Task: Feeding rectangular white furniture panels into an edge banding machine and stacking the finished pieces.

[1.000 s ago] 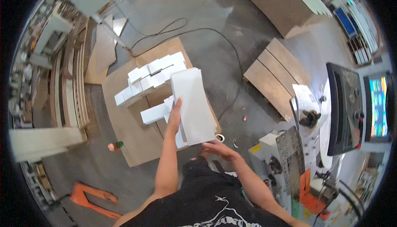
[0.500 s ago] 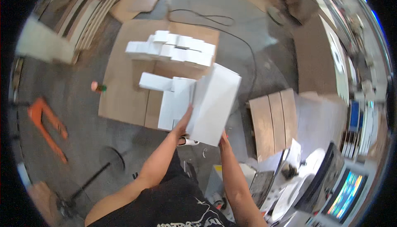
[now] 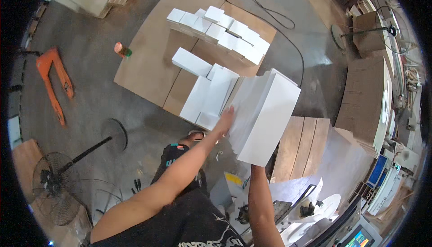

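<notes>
Between my two hands is a thick stack of white rectangular boards point(image 3: 271, 117), tilted, its layered edges slightly fanned toward the left. My left hand point(image 3: 226, 121) presses against the stack's left side, close to other white stacks below. At the stack's near lower end is my right hand point(image 3: 258, 169), its fingers hidden beneath the boards. Just left of the held stack, more white board stacks point(image 3: 198, 96) lie on a brown cardboard sheet point(image 3: 146, 73). One white block point(image 3: 191, 61) juts out to the left there.
Rows of white stacks point(image 3: 220, 28) stand at the sheet's far side. An orange-capped bottle point(image 3: 122, 49) is at its left edge. Left are orange forks point(image 3: 55, 82) and a standing fan point(image 3: 51, 179). A wooden-slat platform point(image 3: 300, 150) and machine with screen point(image 3: 360, 238) are right; a cable crosses the floor.
My view has turned, shifting the cardboard sheet and its stacks. Both hands still hold the white boards, which appear farther right, with their layered edges showing more.
</notes>
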